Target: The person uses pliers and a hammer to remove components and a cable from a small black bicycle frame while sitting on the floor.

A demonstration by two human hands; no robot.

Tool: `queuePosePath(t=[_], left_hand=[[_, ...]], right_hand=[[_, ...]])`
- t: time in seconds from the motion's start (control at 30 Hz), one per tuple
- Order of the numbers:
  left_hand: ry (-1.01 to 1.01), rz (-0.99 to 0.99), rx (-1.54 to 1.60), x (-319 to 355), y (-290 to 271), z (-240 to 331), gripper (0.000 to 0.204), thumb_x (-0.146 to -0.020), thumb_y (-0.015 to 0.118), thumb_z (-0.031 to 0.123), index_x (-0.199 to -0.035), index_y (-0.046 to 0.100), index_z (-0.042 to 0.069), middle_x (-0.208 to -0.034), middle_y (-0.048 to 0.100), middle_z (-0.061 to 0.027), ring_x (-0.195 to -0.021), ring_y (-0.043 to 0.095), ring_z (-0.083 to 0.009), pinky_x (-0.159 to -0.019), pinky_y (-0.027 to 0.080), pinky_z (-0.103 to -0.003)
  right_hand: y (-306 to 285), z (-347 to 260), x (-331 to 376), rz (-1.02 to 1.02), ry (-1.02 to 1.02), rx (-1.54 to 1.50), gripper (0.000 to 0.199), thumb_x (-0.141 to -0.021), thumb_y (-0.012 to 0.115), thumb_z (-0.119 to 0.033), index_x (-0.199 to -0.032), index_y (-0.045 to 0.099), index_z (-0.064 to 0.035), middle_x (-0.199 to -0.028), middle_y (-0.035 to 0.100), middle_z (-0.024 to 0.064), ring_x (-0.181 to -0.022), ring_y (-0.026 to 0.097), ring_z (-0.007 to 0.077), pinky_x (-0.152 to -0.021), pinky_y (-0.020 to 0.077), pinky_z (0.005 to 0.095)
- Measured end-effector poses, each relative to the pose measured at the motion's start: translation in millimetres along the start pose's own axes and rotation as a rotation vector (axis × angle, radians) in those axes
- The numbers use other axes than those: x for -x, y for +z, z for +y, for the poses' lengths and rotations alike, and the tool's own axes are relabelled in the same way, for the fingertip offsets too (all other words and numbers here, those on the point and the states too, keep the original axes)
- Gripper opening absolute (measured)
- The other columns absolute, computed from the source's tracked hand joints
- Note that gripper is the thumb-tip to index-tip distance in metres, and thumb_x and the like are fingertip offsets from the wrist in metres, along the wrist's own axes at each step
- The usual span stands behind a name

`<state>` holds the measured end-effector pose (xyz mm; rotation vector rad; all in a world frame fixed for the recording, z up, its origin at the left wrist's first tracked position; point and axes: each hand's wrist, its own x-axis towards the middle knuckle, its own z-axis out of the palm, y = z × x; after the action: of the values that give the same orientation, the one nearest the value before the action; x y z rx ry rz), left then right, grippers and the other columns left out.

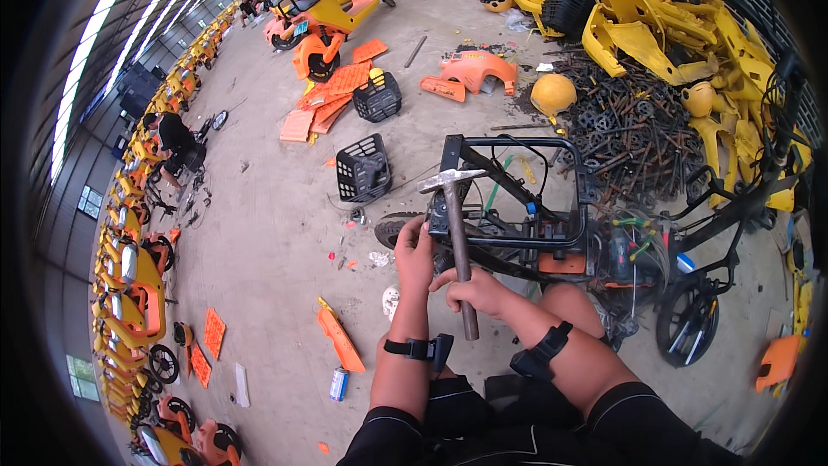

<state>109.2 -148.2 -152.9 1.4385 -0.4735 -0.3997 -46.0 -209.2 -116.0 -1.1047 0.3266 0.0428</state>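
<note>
In front of me lies the black tubular frame of a stripped scooter, with its tyre at the left end. My right hand is closed round the dark handle of a hammer, whose worn metal head points away from me above the frame's left end. My left hand pinches the edge of a black part at that end, beside the hammer; its fingertips are partly hidden. Wires and an orange panel sit in the frame's middle.
Rusty metal parts and yellow body panels are heaped at far right. Black baskets and orange panels lie ahead. A can stands near left. Another person crouches beside the long row of yellow scooters.
</note>
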Motion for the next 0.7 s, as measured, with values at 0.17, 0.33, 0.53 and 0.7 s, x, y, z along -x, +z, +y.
queuePosePath(t=[0.17, 0.33, 0.53, 0.7], left_hand=[[-0.056, -0.004, -0.064, 20.1, -21.5, -4.5, 0.023, -0.104, 0.061, 0.018, -0.119, 0.064, 0.0, -0.093, 0.067, -0.0037, -0.079, 0.059, -0.0086, -0.067, 0.05, -0.024], [-0.034, 0.031, -0.125, 33.5, -43.8, -9.8, 0.022, -0.105, 0.06, 0.019, -0.116, 0.064, 0.0, -0.092, 0.066, -0.0044, -0.08, 0.06, -0.01, -0.07, 0.05, -0.025], [-0.04, 0.013, -0.17, 49.5, -70.3, -19.7, 0.022, -0.105, 0.06, 0.021, -0.111, 0.065, 0.0, -0.087, 0.064, -0.0032, -0.077, 0.058, -0.0095, -0.068, 0.049, -0.025], [-0.058, 0.041, -0.167, 54.8, -74.4, -18.3, 0.023, -0.105, 0.061, 0.023, -0.108, 0.066, 0.001, -0.086, 0.064, -0.0029, -0.076, 0.058, -0.0098, -0.068, 0.048, -0.026]], right_hand=[[-0.1, 3.1, -2.1, -0.01, 0.001, -0.021, 0.039, -0.079, 0.054, -0.014, -0.111, 0.07, 0.0013, -0.07, 0.061, 0.0034, -0.063, 0.058, 0.0126, -0.061, 0.0438, 0.0263], [4.8, 7.7, -8.5, -0.045, -0.002, -0.054, 0.038, -0.081, 0.053, -0.014, -0.112, 0.068, 0.0006, -0.072, 0.061, 0.003, -0.068, 0.058, 0.0121, -0.064, 0.0441, 0.0263], [20.2, 14.8, -13.7, 0.067, -0.019, -0.04, 0.03, -0.082, 0.056, -0.013, -0.107, 0.068, -0.0003, -0.074, 0.061, 0.0027, -0.07, 0.058, 0.0117, -0.067, 0.0452, 0.0264], [30.8, 22.3, -19.5, 0.12, -0.046, -0.12, 0.024, -0.086, 0.059, -0.012, -0.104, 0.065, 0.001, -0.078, 0.062, 0.0035, -0.071, 0.059, 0.0119, -0.069, 0.0477, 0.0269]])
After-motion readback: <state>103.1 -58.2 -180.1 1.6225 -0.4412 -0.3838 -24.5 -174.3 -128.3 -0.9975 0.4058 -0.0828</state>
